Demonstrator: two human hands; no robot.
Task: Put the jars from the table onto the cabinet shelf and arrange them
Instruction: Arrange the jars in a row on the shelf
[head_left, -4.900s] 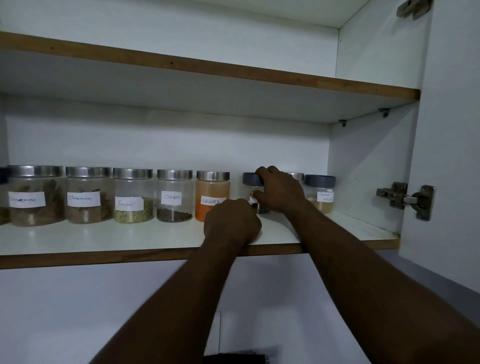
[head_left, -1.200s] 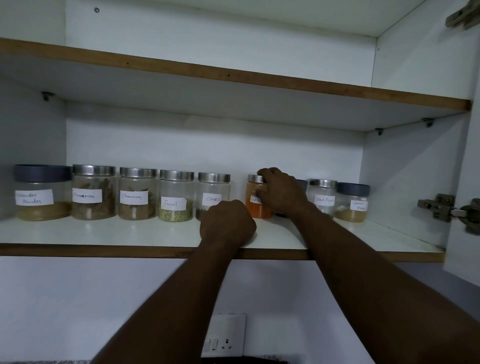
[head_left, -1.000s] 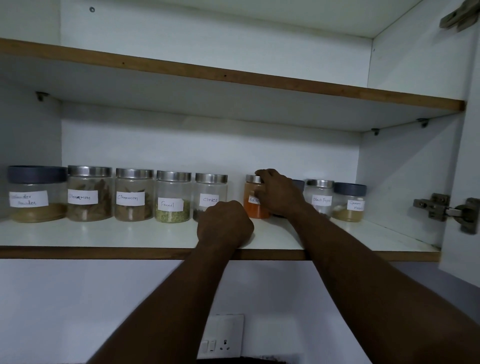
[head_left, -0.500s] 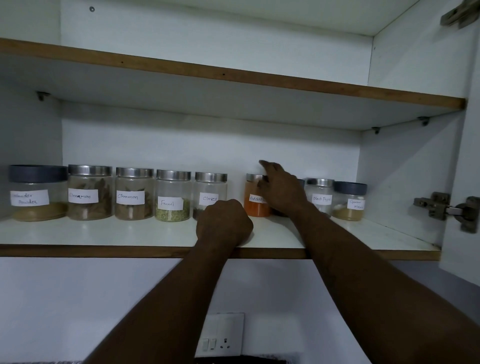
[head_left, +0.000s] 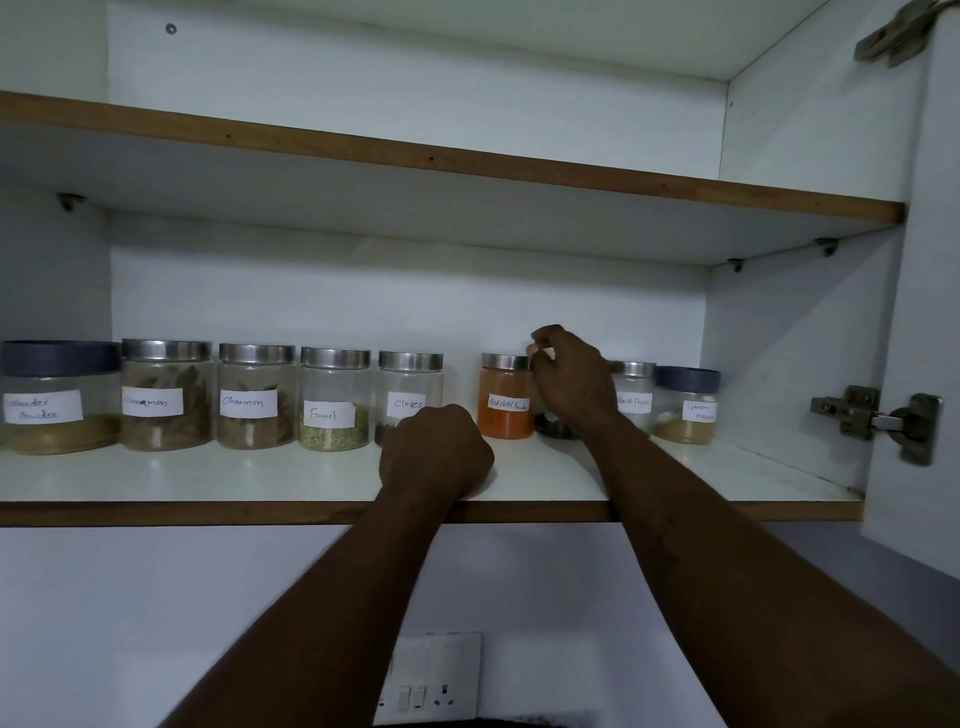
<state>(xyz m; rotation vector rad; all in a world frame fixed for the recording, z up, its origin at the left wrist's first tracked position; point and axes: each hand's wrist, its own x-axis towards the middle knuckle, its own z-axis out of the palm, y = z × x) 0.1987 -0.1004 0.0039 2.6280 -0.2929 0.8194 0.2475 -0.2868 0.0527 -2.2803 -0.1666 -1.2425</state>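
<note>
resting on the front of the smooth white shelf (head_left: 208, 478), edged in brown wood, the left hand (head_left: 436, 452) was balled into a fist and held nothing. right hand (head_left: 571, 384) was raised at the far side of the red chilli powder jar (head_left: 506, 397), fingertips (head_left: 540, 345) curled and bunched just over the rim of its brushed steel lid; could not tell whether they touched or gripped it. that jar stood upright on the shelf, a round clear body full of orange powder, with a gap between it and the cloves jar (head_left: 410, 389).

row of round clear jars with handwritten paper labels, from the left: coriander powder (head_left: 60, 400) with matte grey lid, 2 cinnamon (head_left: 166, 395) (head_left: 257, 397), fennel (head_left: 335, 400), cloves. past the right hand: black pepper (head_left: 634, 395), then garam masala (head_left: 687, 405), grey lid. 1 dark jar (head_left: 556, 426) was mostly hidden behind the right hand.

metal hinge (head_left: 878, 421) on the open door. wall socket (head_left: 431, 680) below.
</note>
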